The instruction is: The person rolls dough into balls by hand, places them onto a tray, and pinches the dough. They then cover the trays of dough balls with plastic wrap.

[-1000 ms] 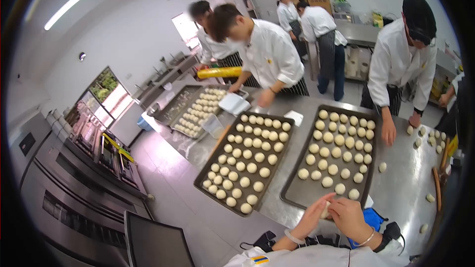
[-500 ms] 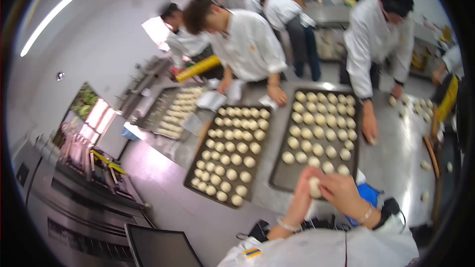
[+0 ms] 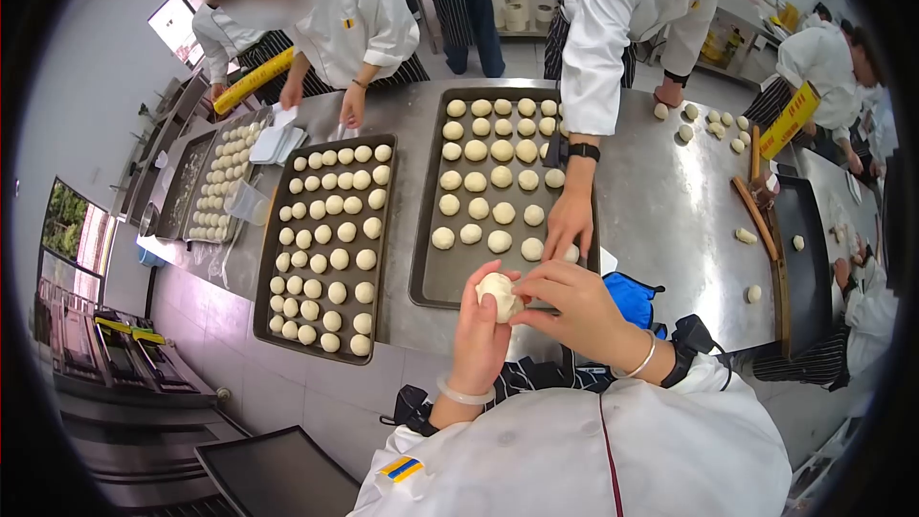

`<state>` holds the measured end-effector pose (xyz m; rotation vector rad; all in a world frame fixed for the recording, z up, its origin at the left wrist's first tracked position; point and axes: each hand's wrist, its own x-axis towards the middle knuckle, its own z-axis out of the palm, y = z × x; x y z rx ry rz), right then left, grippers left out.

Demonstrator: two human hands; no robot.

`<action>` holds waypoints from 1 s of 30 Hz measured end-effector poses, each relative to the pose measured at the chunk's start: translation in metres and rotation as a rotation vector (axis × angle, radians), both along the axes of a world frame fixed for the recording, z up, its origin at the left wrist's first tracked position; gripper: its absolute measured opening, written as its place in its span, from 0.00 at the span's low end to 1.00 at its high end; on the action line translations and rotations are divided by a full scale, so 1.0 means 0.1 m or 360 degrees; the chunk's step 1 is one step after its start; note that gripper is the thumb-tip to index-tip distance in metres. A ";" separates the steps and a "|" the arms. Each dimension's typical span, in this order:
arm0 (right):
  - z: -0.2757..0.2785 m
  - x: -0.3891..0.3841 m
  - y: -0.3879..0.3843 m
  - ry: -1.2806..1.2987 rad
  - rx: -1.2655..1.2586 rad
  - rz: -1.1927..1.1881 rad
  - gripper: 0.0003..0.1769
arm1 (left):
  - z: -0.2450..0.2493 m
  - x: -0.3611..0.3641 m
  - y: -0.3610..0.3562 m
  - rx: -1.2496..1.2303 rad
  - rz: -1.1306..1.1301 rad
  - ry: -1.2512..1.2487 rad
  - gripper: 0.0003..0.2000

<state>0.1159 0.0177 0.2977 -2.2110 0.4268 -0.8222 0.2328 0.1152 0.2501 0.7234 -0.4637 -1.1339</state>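
Dough [image 3: 498, 296]: near-round, long axis unclear
Left hand [image 3: 481, 335]: cupped around dough
Right hand [image 3: 582, 314]: fingers pinching dough's 3 o'clock edge
Tray [image 3: 458, 276]: 12 o'clock of dough

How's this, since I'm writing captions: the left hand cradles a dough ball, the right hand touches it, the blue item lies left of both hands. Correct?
Wrong side: the left hand cradles the dough ball and the right hand touches it, but the head view shows the blue item right of both.

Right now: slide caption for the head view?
Left hand and right hand hold a dough ball near a loaded tray.
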 end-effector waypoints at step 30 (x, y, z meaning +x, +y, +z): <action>-1.13 -0.39 -0.25 0.0364 0.0532 -0.0654 0.15 | -1.54 1.28 -0.47 0.0957 0.0162 -0.2418 0.22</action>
